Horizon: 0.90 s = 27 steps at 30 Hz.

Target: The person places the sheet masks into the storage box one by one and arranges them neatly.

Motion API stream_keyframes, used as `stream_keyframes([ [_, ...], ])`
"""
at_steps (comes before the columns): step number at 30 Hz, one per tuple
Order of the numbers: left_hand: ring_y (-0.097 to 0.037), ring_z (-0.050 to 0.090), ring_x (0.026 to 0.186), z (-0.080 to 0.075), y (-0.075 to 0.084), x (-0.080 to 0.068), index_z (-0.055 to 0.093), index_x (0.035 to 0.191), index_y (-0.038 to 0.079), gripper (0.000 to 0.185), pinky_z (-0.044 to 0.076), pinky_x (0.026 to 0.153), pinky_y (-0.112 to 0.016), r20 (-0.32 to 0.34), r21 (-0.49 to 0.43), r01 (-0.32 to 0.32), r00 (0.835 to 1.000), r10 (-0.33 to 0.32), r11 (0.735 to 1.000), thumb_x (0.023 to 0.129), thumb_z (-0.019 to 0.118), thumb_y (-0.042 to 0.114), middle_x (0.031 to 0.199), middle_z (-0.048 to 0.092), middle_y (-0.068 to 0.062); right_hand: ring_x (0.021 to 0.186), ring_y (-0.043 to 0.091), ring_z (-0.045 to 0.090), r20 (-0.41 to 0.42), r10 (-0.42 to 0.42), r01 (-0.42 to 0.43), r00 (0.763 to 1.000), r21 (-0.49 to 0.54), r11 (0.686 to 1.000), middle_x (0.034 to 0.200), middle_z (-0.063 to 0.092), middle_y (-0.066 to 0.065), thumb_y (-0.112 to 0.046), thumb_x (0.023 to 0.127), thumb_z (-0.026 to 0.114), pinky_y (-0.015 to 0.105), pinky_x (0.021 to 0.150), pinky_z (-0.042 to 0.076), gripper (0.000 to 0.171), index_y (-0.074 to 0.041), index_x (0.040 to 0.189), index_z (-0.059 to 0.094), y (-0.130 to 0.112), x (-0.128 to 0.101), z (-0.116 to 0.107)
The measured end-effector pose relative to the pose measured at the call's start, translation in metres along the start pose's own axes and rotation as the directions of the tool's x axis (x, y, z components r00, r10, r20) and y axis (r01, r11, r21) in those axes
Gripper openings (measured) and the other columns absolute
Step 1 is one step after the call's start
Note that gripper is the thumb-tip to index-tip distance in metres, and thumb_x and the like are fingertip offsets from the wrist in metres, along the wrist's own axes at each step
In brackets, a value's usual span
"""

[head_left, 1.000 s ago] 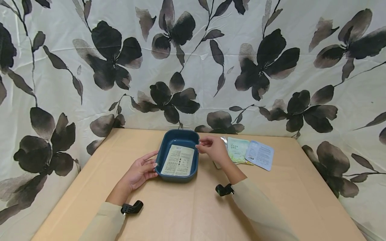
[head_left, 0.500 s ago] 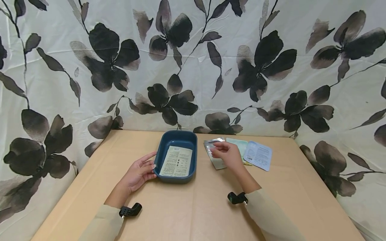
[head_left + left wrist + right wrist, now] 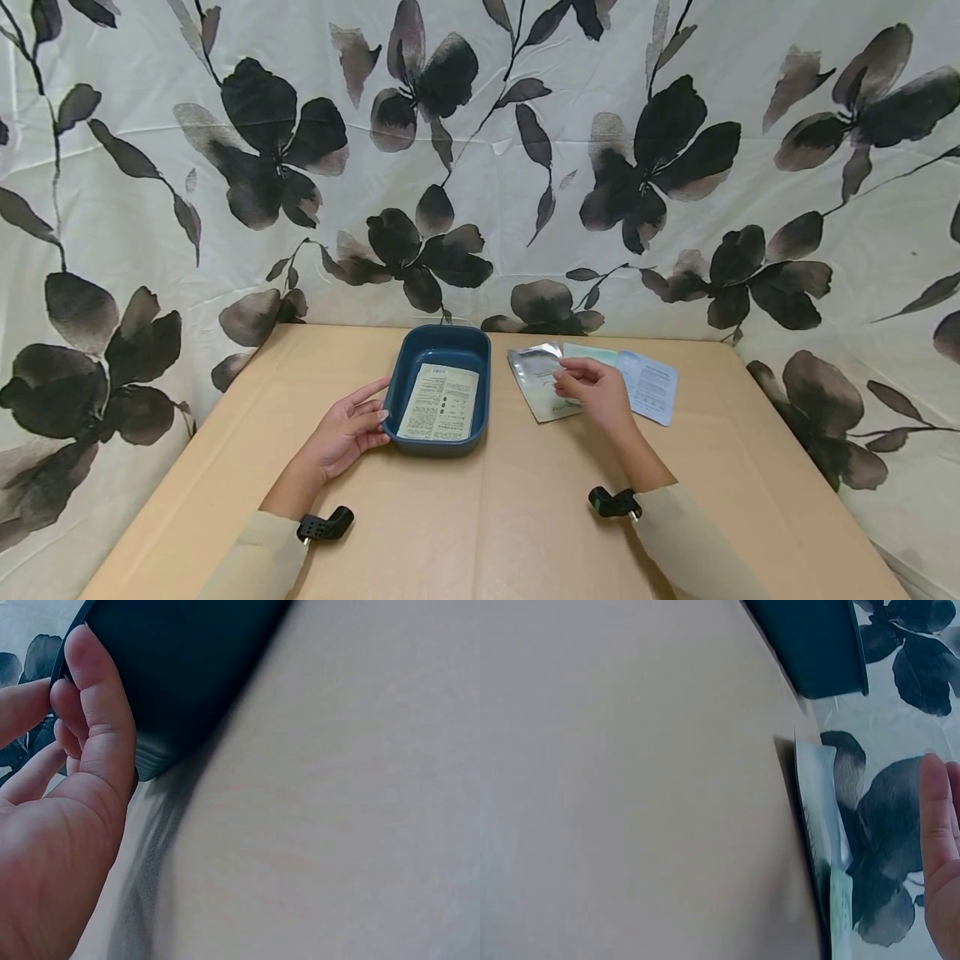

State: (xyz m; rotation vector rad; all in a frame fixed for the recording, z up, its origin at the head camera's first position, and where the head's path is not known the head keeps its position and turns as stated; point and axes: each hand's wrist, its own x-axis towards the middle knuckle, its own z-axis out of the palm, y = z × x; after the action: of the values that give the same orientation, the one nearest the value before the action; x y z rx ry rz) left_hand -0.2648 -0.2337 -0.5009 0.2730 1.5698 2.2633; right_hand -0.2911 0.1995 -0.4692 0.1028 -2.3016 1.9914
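Note:
A dark blue rectangular tray (image 3: 438, 449) stands left of the middle of the table. Inside it lies a cream packet (image 3: 438, 404) covered in printed text. At the tray's left side my left hand (image 3: 348, 433) holds the rim; the left wrist view shows the thumb and fingers on the tray wall (image 3: 180, 675). My right hand (image 3: 597, 393) hovers over the flat packets to the right, holding nothing, its fingers loosely bent. Below it lie a silvery pale packet (image 3: 537, 379) and a light green packet (image 3: 588, 352), partly hidden by the hand.
A light blue packet (image 3: 654, 387) with printed text lies at the right of the row. The tan table (image 3: 480, 533) ends at a white curtain (image 3: 525, 192) with dark flowers. Both wrists wear black cameras.
My right hand has left the tray's right rim and moved right, over the packets, uncovering the silvery one. The left hand stays at the tray.

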Motion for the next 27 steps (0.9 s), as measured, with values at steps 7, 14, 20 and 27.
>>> stream_keyframes([
  [7,-0.014,0.072,0.081,-0.001,0.000,-0.001,0.020,0.163,0.009,0.071,0.063,0.078,-0.030,0.006,0.001,0.009,1.000,-0.009,1.000,0.102,0.055,-0.002,0.115,0.069,-0.005,0.082,0.014,0.076,-0.037,-0.005,0.005,0.999,-0.010,1.000,0.095,0.073,0.006,-0.019,0.092,0.078,0.030,0.077,0.063,0.047,0.009,0.126,0.064,0.004,-0.008,-0.014],
  [14,-0.015,0.072,0.081,0.000,0.000,-0.003,0.023,0.163,0.011,0.070,0.063,0.079,-0.031,-0.015,0.001,0.018,1.000,-0.018,1.000,0.102,0.055,-0.002,0.117,0.068,-0.007,0.081,0.014,0.075,-0.082,-0.016,0.016,0.997,-0.002,1.000,0.091,0.073,0.000,-0.018,0.092,0.078,0.033,0.077,0.063,0.047,0.011,0.127,0.063,0.010,-0.012,-0.028],
  [20,-0.016,0.073,0.082,0.000,0.000,-0.004,0.023,0.163,0.010,0.071,0.063,0.079,-0.031,-0.011,-0.001,0.017,1.000,-0.017,1.000,0.101,0.057,-0.001,0.118,0.068,-0.008,0.080,0.014,0.075,-0.142,-0.004,0.003,0.990,-0.004,1.000,0.090,0.074,-0.004,-0.015,0.091,0.078,0.032,0.077,0.063,0.044,0.009,0.125,0.065,0.014,-0.015,-0.041],
  [27,-0.016,0.072,0.082,0.000,-0.002,-0.004,0.023,0.163,0.010,0.070,0.063,0.078,-0.030,-0.012,0.000,0.014,1.000,-0.014,1.000,0.102,0.056,-0.001,0.117,0.068,-0.008,0.076,0.011,0.075,-0.235,0.044,-0.040,0.971,0.023,0.999,0.089,0.077,-0.006,-0.011,0.091,0.078,0.029,0.074,0.063,0.033,0.005,0.118,0.070,0.016,-0.018,-0.055],
])
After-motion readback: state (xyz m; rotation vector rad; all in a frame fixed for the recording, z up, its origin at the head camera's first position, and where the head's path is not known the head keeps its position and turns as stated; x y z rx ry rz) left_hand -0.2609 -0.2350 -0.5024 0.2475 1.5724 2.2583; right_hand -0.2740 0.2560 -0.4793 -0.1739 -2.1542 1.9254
